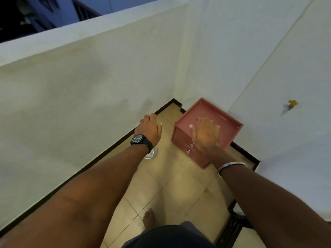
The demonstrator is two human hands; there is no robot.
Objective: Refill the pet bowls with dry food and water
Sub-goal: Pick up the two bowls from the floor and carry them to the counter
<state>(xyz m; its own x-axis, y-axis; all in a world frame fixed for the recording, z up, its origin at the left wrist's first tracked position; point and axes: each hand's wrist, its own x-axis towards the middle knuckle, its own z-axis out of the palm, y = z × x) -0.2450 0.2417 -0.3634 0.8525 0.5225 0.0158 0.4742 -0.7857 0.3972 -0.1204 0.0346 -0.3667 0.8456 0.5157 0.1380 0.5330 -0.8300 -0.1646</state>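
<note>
Both my arms stretch forward over a tiled balcony floor [172, 190]. My left hand [150, 127], with a black watch on the wrist, holds nothing and its fingers are loosely apart. My right hand [206, 133], with a silver bangle on the wrist, is flat and open above a small pink drawer cabinet [227, 122] in the corner. A round metal bowl or drain cover [151, 154] shows on the floor partly under my left wrist; I cannot tell which it is. No food or water container is in view.
A cream parapet wall [80, 97] runs along the left, a white wall [268, 51] along the right with a small yellow tap [292, 103]. My bare foot [149, 219] stands on the tiles below. A dark threshold [232, 228] lies at the lower right.
</note>
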